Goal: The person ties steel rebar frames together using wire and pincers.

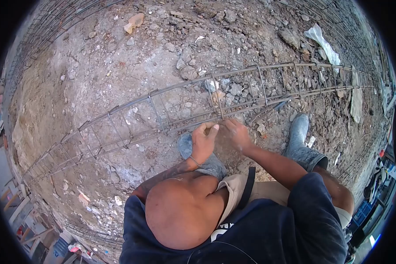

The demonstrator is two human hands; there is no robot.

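Observation:
A long rebar cage [202,81] with rectangular stirrups lies across the dirt in front of me. At its near bar, beside a stirrup [217,103], both of my hands meet. My left hand [203,141] has its fingers curled together, with the thumb up. My right hand [236,134] is closed too, its fingertips pinched at the same spot and almost touching the left ones. What they pinch is too small to make out. Just right of them, a dark long-handled metal tool [273,109] rests against the near bar.
My boots [298,132] stand on rubble just behind the cage. A white plastic sheet [323,44] lies at the far right, near a flat board [356,103]. A broken brick piece [134,22] sits on the far ground. More rebar [44,31] runs along the upper left.

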